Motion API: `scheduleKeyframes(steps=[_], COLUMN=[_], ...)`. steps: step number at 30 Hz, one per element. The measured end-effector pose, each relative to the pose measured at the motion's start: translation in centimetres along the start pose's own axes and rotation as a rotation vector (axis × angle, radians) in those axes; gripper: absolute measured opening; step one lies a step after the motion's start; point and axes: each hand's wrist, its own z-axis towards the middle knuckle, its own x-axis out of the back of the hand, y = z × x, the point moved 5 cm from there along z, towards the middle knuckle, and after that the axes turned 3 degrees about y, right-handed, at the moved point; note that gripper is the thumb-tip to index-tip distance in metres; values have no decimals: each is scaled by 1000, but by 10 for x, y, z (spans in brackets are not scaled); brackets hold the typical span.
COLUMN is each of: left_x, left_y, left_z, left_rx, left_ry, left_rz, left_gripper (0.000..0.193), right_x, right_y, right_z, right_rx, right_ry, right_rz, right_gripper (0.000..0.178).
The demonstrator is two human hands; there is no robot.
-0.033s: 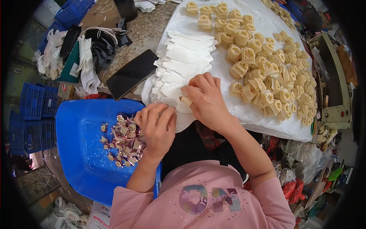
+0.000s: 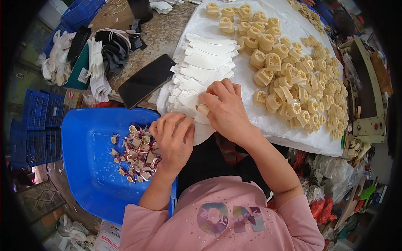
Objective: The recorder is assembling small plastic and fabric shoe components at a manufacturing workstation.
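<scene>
White thin cut pieces [image 2: 207, 62] overlap in a fanned row along the left of a white-covered work surface [image 2: 299, 140]. At the near end of that row, my left hand [image 2: 172, 140] is closed, its fingers bent over the edge of the lowest pieces; what its fingertips hold is hidden. My right hand [image 2: 228, 106] is closed just to the right, pinching over the same pieces. A small beige bit [image 2: 202, 109] shows by its thumb, and whether it is held or worn on the thumb I cannot make out.
Many beige moulded parts [image 2: 289, 79] lie heaped to the right. A blue tub [image 2: 90, 146] at the left holds shiny pinkish-metallic pieces [image 2: 138, 152]. A black phone-like slab [image 2: 146, 81] lies beside the white row. Blue crates [image 2: 39, 111] stand at the far left, plastic bags [image 2: 335, 175] at the right.
</scene>
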Motion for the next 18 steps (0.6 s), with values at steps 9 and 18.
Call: scheduleKeyframes(steps=[9, 18], left_x=[0, -2], left_y=[2, 3], left_z=[-2, -5], left_rx=[21, 12], left_ry=[4, 32], left_rz=[-45, -37], left_gripper=[33, 31], right_x=[-20, -29], right_y=[-6, -18], right_z=[8, 33], right_rx=[-18, 104], right_ry=[-101, -103], right_rz=[-134, -163], right_gripper=[14, 22])
